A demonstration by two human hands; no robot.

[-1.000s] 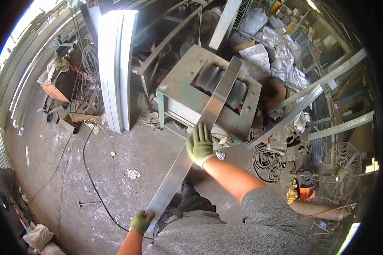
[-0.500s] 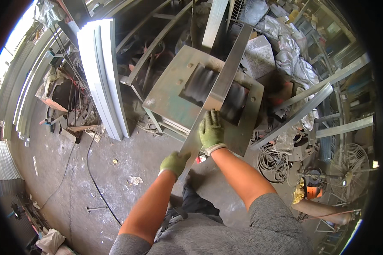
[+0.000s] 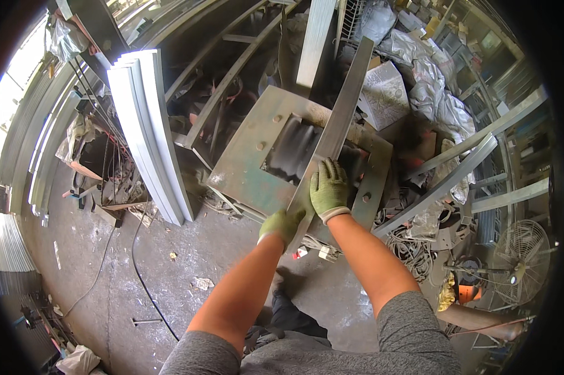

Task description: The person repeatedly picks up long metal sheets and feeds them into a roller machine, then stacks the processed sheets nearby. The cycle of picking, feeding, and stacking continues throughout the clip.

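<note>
Steadying the metal bar point(image 3: 346, 100) should take even pressure from both hands: it lies slantwise across the green machine point(image 3: 241, 172), over a slot with a dark ribbed drum point(image 3: 296, 147). Your left hand point(image 3: 282, 226) wraps its near end, fingers partly hidden; your right hand point(image 3: 329, 189) lies flat over its right side, fingers extended and close together. Guide the angle with your left, and mind your right fingertips, which are near that slot.

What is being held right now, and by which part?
A metal bar: the left hand holds its left edge close to the near end; the right hand lies on it farther along, gripping or just pressing, I can't tell.
</note>
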